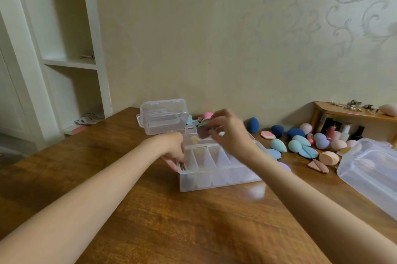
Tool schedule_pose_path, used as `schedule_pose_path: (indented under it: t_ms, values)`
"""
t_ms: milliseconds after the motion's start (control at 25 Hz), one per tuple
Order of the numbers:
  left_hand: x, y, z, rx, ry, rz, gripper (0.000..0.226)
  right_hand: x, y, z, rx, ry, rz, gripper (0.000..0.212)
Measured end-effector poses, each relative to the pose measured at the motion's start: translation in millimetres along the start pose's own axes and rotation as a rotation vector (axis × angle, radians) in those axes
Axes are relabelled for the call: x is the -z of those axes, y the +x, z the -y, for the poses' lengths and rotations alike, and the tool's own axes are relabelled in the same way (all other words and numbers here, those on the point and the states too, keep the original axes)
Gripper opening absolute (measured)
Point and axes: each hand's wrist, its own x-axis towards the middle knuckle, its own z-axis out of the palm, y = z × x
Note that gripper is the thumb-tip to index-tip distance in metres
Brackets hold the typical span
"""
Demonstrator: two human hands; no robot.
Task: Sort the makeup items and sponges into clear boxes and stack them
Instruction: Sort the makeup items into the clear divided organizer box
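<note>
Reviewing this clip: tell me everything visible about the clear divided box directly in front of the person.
The clear divided box looks like translucent plastic, rectangular and open-topped, with long narrow compartments side by side. It sits flat on the wooden table. The left hand grips its left end, where something thin and golden lies inside. The right hand holds small sponges above it. Other contents are unclear.

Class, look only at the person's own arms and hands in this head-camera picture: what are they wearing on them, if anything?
Both forearms are bare as far as the picture shows, with no sleeve in view. The left hand and right hand wear no gloves, and no watch or bracelet shows at either wrist. The right hand is motion-blurred, so rings cannot be ruled out there.
</note>
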Motion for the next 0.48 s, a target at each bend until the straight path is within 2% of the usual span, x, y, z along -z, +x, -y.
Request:
schedule_pose_path:
  t_ms: [120, 320, 480]
  values:
    - [-2.5, 1.1, 0.4, -0.004, -0.064, -0.017, 0.028, -18.8, -15.1, 9.6, 0.174, -0.166, 0.231, 0.02]
    - [-1.2, -1.3, 6.1, -0.018, -0.073, -0.024, 0.026, -15.2, -12.3, 21.2, 0.164, -0.145, 0.234, 0.02]
    - [-2.8, -0.8, 5.9, -0.013, -0.046, -0.037, 0.024, -26.9, -15.6, 25.1, 0.19, -0.244, 0.359, 0.021]
